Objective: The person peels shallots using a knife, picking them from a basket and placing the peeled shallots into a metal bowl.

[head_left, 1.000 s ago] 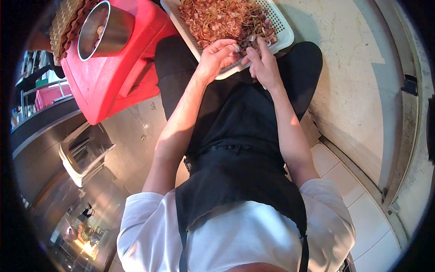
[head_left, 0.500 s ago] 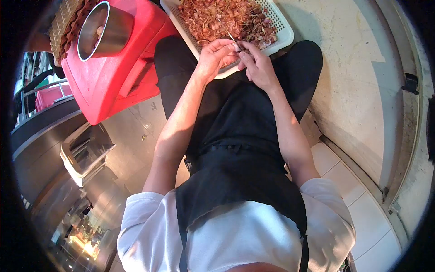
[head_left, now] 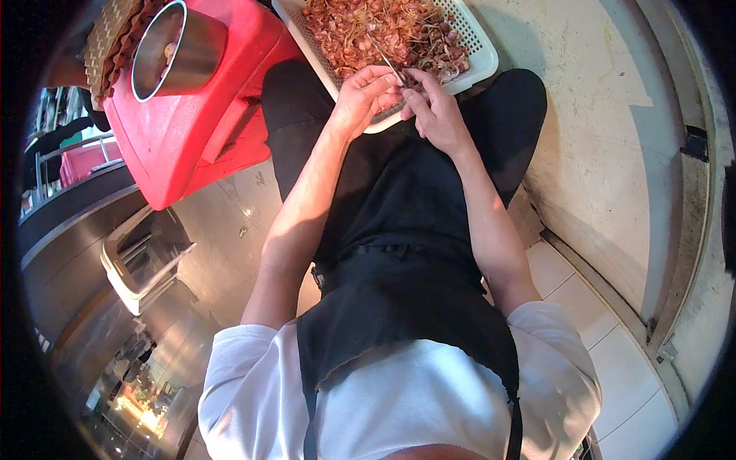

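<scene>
A white perforated basket (head_left: 481, 64) rests at my knees, filled with reddish-brown bulbs, probably shallots, and loose skins (head_left: 360, 31). Over its near edge my left hand (head_left: 359, 100) pinches a small pale piece (head_left: 398, 80). Close against it, my right hand (head_left: 438, 115) is closed on a thin knife, whose narrow blade (head_left: 383, 54) points up and left over the skins. The knife's handle is hidden by the fingers.
On the left, a red plastic box (head_left: 165, 138) carries a steel pot (head_left: 184, 57) with a few bulbs inside. Brown corrugated material (head_left: 115, 46) sits beside it. A pale wall (head_left: 590, 115) rises at the right.
The blade, not distinct a second ago, now shows above my fingers. My right hand has turned and come closer to my left hand, which has barely moved.
</scene>
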Demonstrator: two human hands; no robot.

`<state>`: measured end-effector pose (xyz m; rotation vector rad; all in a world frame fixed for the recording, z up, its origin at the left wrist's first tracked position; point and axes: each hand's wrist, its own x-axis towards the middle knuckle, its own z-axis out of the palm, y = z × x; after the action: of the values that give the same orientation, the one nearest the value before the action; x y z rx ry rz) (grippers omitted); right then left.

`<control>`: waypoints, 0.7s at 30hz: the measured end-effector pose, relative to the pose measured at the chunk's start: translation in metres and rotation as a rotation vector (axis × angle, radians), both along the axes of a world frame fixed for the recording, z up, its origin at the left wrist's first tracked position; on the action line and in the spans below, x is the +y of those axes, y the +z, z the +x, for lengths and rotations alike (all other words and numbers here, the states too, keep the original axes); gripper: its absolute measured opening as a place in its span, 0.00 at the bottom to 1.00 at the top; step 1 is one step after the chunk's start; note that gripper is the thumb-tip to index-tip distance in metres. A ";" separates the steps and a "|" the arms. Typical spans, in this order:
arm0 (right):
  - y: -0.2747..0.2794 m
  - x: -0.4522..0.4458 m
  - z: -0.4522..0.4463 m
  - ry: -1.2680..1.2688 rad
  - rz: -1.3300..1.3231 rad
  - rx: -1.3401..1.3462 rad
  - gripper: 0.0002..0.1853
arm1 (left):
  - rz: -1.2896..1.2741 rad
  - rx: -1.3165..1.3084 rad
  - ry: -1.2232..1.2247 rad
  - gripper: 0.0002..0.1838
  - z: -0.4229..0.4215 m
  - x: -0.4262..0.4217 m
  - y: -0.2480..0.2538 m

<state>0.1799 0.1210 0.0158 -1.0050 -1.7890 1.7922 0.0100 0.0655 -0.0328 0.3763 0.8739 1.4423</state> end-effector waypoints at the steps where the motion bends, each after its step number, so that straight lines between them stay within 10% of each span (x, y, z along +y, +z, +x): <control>1: -0.002 0.000 0.000 -0.003 0.002 -0.005 0.20 | -0.008 0.016 0.002 0.09 0.001 0.000 0.002; 21: -0.004 -0.002 -0.003 -0.027 0.078 -0.035 0.19 | -0.021 0.042 0.035 0.09 0.000 0.001 -0.008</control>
<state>0.1766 0.1187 0.0117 -1.0305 -1.8423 1.6846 0.0097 0.0666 -0.0405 0.3778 0.9327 1.4602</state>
